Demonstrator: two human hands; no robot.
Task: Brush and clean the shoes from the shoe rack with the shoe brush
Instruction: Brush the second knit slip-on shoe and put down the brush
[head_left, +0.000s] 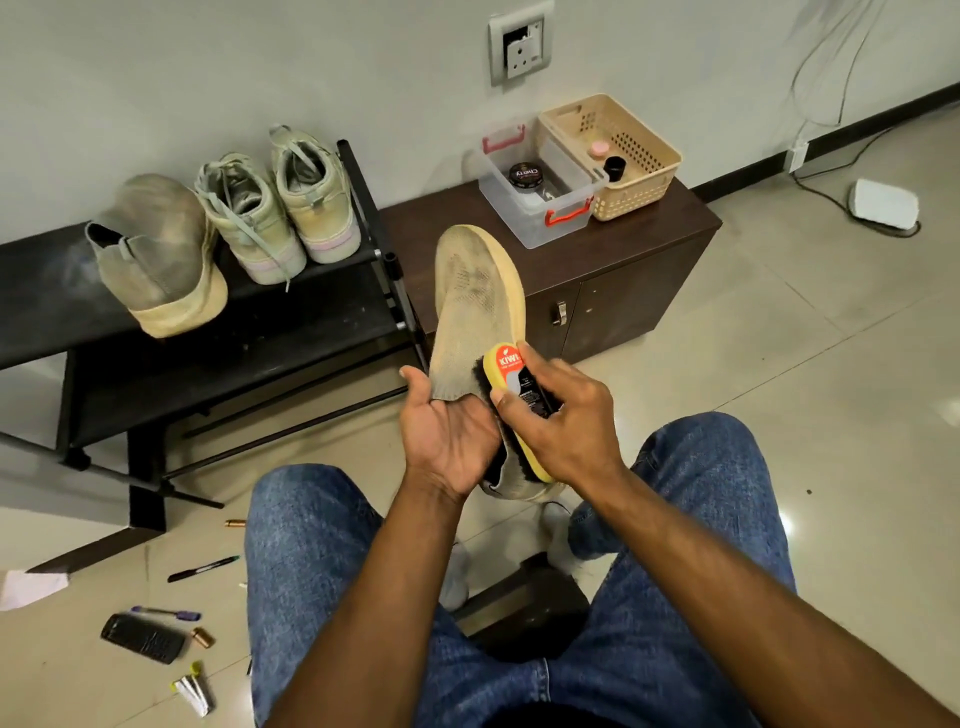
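At the bottom of the frame sit the person's knees in blue jeans (322, 545), and just above them, at centre, both hands meet around one shoe. The left hand (449, 436) cups the heel end of the grey knit shoe (475, 296), its fingers curled loosely under the collar, thumb up beside the fabric, so it holds the shoe rather than clamping it. The shoe's long axis runs up the frame from that hand, toe pointing toward the upper centre, upper facing the camera. The right hand (563, 415) is closed over the back of the yellow shoe brush (519, 410), fingers wrapped across its label, bristles pressed to the shoe's right flank near the collar. I judge the next stroke should travel along the shoe toward the toe, away from the supporting hand. Farther back at left, the black shoe rack (322, 312) carries the matching grey shoe (156, 254) and a pair of pale sneakers (280, 202), apparently not yet brushed.
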